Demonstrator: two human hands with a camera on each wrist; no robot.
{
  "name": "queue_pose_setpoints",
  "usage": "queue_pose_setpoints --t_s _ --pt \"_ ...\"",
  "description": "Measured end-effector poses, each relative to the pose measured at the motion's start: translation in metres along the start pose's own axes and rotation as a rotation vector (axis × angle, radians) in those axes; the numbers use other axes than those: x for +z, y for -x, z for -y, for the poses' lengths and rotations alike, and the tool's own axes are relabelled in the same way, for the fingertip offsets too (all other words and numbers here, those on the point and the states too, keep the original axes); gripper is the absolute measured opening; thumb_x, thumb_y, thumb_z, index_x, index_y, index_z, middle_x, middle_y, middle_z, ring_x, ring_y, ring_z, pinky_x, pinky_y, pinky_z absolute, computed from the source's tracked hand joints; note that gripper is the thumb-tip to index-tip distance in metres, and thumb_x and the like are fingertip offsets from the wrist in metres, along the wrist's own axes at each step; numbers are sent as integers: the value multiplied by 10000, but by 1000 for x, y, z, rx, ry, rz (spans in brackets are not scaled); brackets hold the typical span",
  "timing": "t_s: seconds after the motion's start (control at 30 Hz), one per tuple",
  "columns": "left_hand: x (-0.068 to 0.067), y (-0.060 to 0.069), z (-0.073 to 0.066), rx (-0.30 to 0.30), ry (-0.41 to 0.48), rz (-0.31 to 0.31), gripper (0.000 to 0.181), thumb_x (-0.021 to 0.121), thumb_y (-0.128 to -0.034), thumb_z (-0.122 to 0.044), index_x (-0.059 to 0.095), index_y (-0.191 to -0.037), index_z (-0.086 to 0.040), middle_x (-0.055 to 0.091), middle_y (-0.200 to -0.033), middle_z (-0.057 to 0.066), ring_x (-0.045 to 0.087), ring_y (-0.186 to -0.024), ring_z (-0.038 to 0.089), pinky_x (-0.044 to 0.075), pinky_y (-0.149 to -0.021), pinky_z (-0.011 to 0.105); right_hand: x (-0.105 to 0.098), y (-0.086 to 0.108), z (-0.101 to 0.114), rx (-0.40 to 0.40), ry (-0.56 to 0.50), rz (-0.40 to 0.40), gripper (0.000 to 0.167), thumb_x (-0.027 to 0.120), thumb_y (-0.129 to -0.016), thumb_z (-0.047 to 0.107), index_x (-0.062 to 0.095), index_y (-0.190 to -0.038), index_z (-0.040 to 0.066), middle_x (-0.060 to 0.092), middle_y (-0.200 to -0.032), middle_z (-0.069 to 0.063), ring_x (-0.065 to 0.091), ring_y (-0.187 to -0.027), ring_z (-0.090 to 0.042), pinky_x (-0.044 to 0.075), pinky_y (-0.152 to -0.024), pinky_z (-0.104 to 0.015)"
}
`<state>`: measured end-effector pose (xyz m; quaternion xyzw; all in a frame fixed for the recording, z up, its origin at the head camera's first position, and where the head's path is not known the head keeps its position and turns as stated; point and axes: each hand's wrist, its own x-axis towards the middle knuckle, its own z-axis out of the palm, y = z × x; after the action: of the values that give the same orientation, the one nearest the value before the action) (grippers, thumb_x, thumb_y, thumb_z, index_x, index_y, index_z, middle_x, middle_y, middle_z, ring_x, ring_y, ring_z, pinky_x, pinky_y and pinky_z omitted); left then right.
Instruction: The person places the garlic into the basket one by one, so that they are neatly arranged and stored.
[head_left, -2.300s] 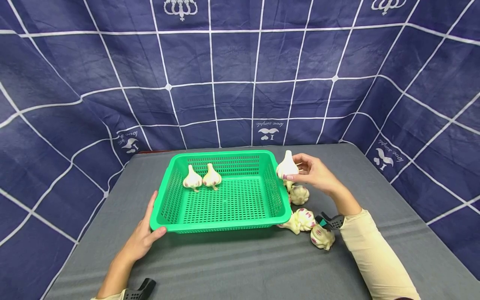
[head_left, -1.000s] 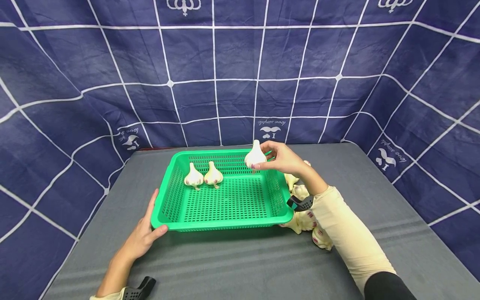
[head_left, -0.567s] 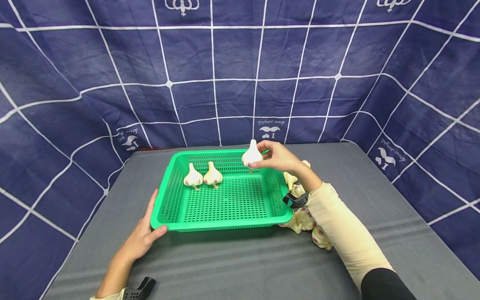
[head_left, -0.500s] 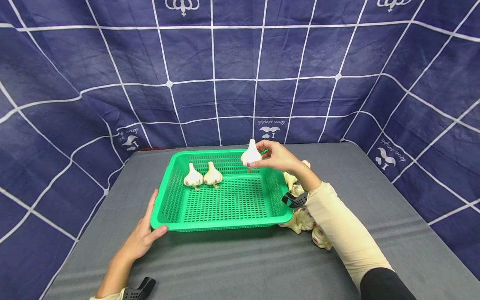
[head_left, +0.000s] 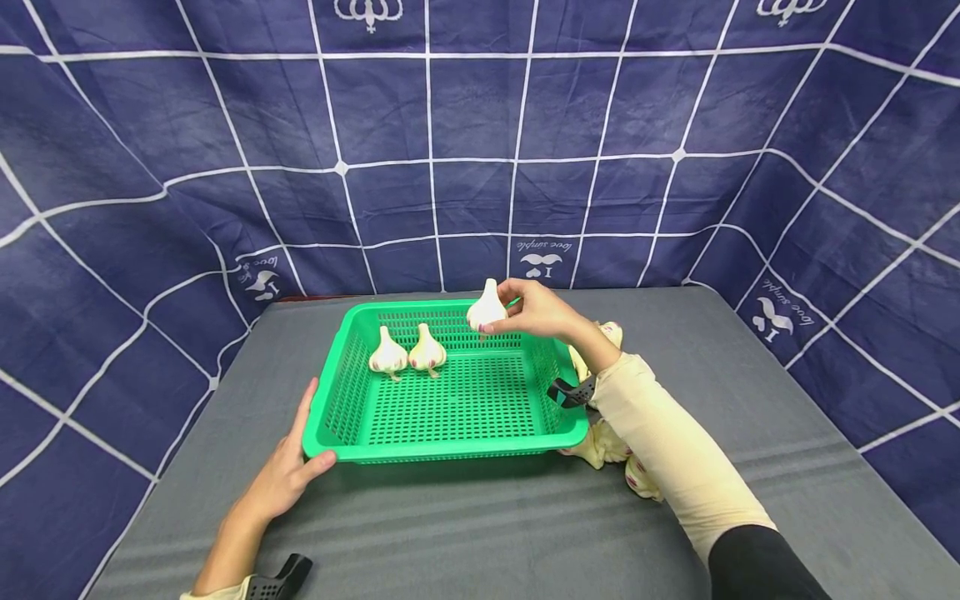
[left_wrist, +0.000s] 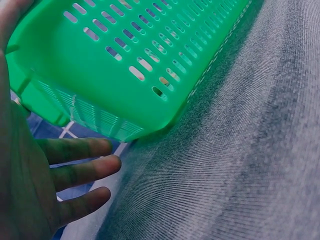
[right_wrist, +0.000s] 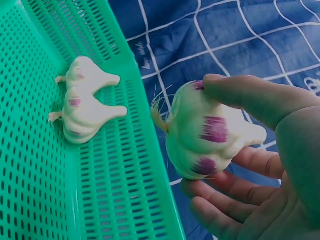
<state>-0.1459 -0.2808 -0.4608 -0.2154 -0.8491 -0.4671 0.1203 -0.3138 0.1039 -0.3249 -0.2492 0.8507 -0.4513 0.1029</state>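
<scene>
My right hand (head_left: 542, 312) pinches a white garlic bulb (head_left: 487, 310) with purple patches between thumb and fingers, its stem pointing up in the head view. It hangs over the back right part of a green plastic basket (head_left: 450, 451). In the right wrist view, the held garlic bulb (right_wrist: 202, 135) is apart from the basket wall. Two more garlic bulbs (head_left: 387, 357) (head_left: 427, 353) stand side by side at the basket's back left. My left hand (head_left: 279, 477) touches the front left corner, thumb at the rim; the left wrist view shows three extended fingers (left_wrist: 82, 176).
Several other garlic bulbs (head_left: 642, 478) lie on the grey cloth (head_left: 465, 533) along the basket's right side, partly hidden by the right forearm. A blue curtain with white grid lines (head_left: 480, 108) closes off the back and both sides.
My right hand has carried the garlic bulb leftward, from beside the basket's right rim to over its back part. The left hand, the basket and the two bulbs inside have stayed put.
</scene>
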Motion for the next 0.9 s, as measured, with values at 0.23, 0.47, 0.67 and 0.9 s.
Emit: queue_pose_setpoints --t_s 0.23,0.47,0.67,0.9 --pt "-1 0 0 -12 -5 1 981 651 -870 -175 1 -1606 -178 271 -1534 317 282 -1301 -107 216 -1001 68 7 -14 6 -20 52 32 492 850 -782 250 608 -1165 58 619 -1090 -99 689 -938 -214 535 -804 -348" --pt "-2 2 1 -18 -18 2 984 656 -873 -180 0 -1607 -210 297 -1523 318 298 -1288 -102 225 -990 65 15 -30 13 -33 89 33 470 852 -779 251 629 -1149 65 636 -1074 -81 663 -923 -211 521 -826 -339" --pt "-3 3 1 -21 -21 0 991 664 -868 -185 4 -1607 -204 308 -1520 312 299 -1293 -92 223 -995 67 26 -43 14 -26 155 39 483 851 -774 302 632 -1139 73 646 -1070 -63 591 -1013 -228 485 -862 -358" --pt "-3 2 1 -19 -28 6 990 667 -870 -199 5 -1607 -180 388 -1470 319 360 -1278 -41 232 -989 67 40 -50 -3 13 181 69 482 848 -783 299 623 -1140 66 640 -1056 -70 579 -1007 -250 478 -839 -362"
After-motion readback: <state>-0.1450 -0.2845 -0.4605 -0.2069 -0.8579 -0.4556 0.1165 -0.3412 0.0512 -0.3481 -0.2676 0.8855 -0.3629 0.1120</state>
